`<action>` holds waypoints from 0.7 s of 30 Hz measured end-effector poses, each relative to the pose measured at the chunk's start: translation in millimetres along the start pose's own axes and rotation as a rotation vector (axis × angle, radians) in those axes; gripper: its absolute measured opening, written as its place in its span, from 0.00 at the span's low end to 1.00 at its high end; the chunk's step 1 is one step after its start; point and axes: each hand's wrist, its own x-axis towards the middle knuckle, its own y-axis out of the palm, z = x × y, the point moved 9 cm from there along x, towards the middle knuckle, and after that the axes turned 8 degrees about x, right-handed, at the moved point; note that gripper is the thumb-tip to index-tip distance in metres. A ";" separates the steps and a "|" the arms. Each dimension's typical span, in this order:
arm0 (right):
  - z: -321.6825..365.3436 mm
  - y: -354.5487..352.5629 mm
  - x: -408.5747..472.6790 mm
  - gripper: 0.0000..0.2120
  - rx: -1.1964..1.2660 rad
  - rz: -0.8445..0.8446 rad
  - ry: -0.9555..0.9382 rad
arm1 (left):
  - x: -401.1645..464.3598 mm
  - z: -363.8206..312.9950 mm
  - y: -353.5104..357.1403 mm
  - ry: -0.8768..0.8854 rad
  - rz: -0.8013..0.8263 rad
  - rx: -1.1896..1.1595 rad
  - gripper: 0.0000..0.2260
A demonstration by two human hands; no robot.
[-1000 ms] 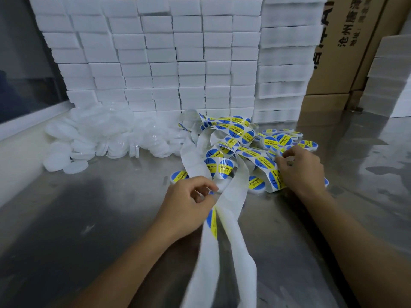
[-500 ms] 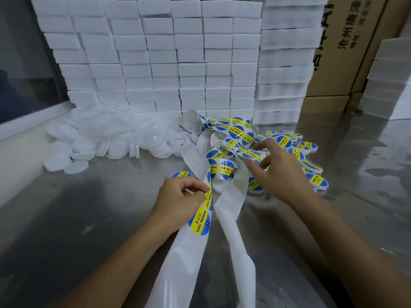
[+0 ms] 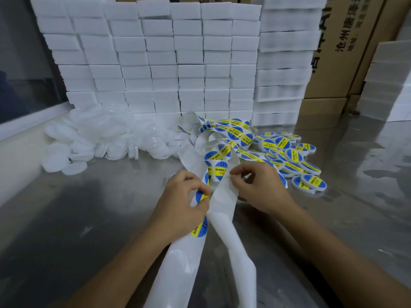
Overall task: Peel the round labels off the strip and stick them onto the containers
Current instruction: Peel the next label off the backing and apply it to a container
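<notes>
While the white backing strip (image 3: 222,210) trails down the steel bench (image 3: 89,218) between both forearms, the left hand (image 3: 180,205) pinches a blue-and-yellow round label (image 3: 201,195) on it, and the right hand (image 3: 258,185) pinches its edge near labelled containers (image 3: 295,161).

The worktop (image 3: 89,218) looks like smooth metal with a dull shine and soft reflections. The strip (image 3: 178,263) is glossy white backing paper, and the round labels (image 3: 219,172) are shiny blue-and-yellow print. The unlabelled containers (image 3: 75,167) look like translucent white plastic; the boxes (image 3: 355,41) behind are matt brown cardboard.
</notes>
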 end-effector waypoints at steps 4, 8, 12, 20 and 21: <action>19.3 -1.9 -5.0 0.09 0.187 -0.086 -0.079 | -1.6 -16.9 -0.7 0.181 0.009 0.195 0.10; 30.6 2.5 -11.1 0.13 0.314 -0.112 -0.111 | -1.4 -21.2 -0.9 0.107 0.034 0.019 0.12; 41.2 12.5 -15.0 0.10 0.404 -0.041 -0.156 | 1.9 -11.9 5.2 -0.068 0.131 -0.470 0.10; 58.7 15.3 -21.7 0.16 0.333 0.011 -0.323 | 2.5 -2.3 4.7 -0.193 0.133 -0.806 0.14; 59.6 15.2 -22.2 0.17 0.326 0.010 -0.332 | 2.1 -2.4 5.8 -0.198 0.144 -0.806 0.12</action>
